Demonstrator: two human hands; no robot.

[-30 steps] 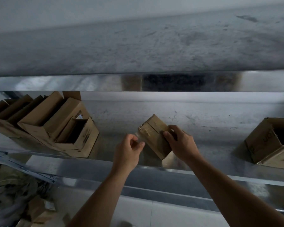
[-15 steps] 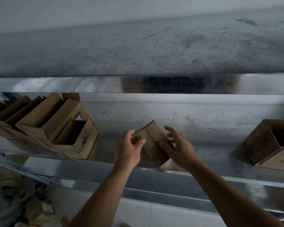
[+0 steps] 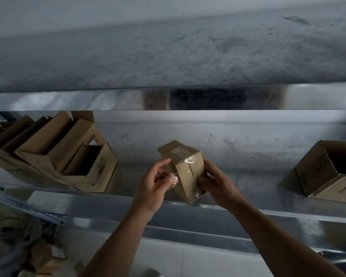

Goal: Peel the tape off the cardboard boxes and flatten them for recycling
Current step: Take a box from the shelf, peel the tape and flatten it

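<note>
A small brown cardboard box (image 3: 189, 172) is held tilted above the front of a metal shelf (image 3: 248, 168). Clear tape (image 3: 190, 161) still crosses its near top edge and one lower corner. My right hand (image 3: 218, 184) grips the box from the right, thumb on its front face. My left hand (image 3: 154, 182) sits at the box's left side and pinches a crumpled strip of clear tape (image 3: 174, 178) between thumb and fingers. One flap at the box's far end stands open.
Several open cardboard boxes (image 3: 64, 156) are stacked on their sides at the shelf's left. Another open box (image 3: 326, 170) lies at the right. An upper shelf (image 3: 168, 56) spans above. Cardboard scraps (image 3: 18, 246) lie on the floor at lower left.
The box has been turned so a taped face points at me. My left hand has drawn a tape strip off its left edge, and my right hand has shifted to grip the right side.
</note>
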